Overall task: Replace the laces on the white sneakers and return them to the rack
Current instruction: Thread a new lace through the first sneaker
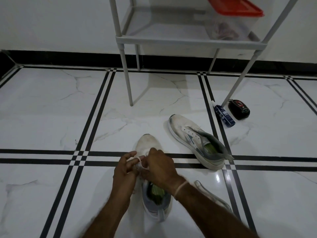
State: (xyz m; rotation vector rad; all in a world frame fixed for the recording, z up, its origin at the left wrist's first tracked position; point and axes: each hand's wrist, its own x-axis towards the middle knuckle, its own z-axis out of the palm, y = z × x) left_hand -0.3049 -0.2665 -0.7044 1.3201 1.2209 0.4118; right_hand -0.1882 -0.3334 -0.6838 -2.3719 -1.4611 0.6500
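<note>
Left hand (126, 167) and right hand (160, 166) pinch a thin white lace (141, 160), hiding the eyelets of the scuffed sneaker (146, 143)

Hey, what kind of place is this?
Likely a home hallway or entryway: polished marble-look floor tiles, a grey shoe rack by the wall, and two white sneakers on the floor.

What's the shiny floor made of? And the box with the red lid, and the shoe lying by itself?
The floor looks like polished marble or marble-look tile: glossy, grey veins, a bright glare. The box is probably plastic: see-through walls, with a smooth red lid. The lone sneaker seems cloth on top, scuffed white, with a rubbery-looking sole.
</note>
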